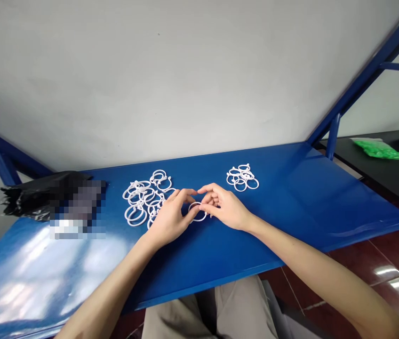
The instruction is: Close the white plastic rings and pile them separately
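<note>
Between both hands is a white ring (198,220), thin and round like a curtain ring, just above the blue table. My left hand (173,214) pinches its upper left side between thumb and fingers. From the other side, my right hand (226,207) grips the ring's upper right with the thumb and curled fingers. The fingertips of both hands nearly meet at the top. To the left lies a loose heap of white rings (145,195), partly hidden behind my left hand. A smaller cluster of white rings with little knobs (243,177) rests beyond my right hand.
The blue table (217,254) backs onto a grey wall (192,84), with blue frame bars (355,89) at the sides. A black plastic bag (44,193) lies at the left, beside a blurred patch. A green packet (378,148) sits on a dark surface at far right.
</note>
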`<state>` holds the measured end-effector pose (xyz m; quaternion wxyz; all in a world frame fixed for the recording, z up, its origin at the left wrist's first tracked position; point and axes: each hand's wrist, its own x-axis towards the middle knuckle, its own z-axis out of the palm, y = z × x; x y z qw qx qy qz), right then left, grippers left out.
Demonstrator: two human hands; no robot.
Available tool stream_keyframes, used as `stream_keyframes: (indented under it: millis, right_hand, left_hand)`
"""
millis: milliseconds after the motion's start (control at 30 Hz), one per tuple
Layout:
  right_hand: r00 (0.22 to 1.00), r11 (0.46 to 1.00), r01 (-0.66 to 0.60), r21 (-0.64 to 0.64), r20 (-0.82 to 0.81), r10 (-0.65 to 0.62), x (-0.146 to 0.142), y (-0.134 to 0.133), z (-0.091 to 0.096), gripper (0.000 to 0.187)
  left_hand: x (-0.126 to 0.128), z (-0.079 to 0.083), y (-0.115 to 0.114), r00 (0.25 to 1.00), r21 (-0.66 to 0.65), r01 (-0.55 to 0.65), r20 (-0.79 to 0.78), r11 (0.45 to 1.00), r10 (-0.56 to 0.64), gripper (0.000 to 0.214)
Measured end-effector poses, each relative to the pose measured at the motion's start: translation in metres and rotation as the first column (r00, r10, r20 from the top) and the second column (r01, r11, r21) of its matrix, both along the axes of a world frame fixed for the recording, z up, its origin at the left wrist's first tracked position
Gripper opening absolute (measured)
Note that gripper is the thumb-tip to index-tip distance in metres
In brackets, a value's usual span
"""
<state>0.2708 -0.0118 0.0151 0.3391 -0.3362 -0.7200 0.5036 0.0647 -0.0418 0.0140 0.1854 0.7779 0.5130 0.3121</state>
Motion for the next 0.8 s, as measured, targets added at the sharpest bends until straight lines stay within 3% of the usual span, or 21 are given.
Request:
stream_keyframes:
  millis: [167, 400, 633, 800]
  right_hand:
    - [0.985, 0.992, 0.126, 0.001, -0.118, -0.125, 0.002, 0.004, 0.003, 0.035]
    - [0.983, 0.992, 0.111, -0.058, -0.142, -0.118, 0.001, 0.005, 0.0, 0.034]
    - [0.988, 0.987, 0.144, -0.064, -0.044, -0.147, -0.001, 0.001, 0.002, 0.029]
    - [0.981, 0.984, 0.175, -0.037, -0.079, -0.177, -0.003, 0.001, -0.003, 0.029]
  left_hand:
    - [-0.003, 0.007, -0.001, 0.997, -0.099, -0.013, 0.072, 0.995, 0.02, 0.029]
    - [-0.003, 0.014, 0.002, 0.97, -0.252, -0.027, 0.228, 0.967, 0.086, 0.034]
    - [0.0, 0.013, 0.003, 0.961, -0.283, -0.098, 0.222, 0.954, 0.165, 0.035]
    - [0.006, 0.019, -0.003, 0.957, -0.259, -0.133, 0.217, 0.957, 0.192, 0.035]
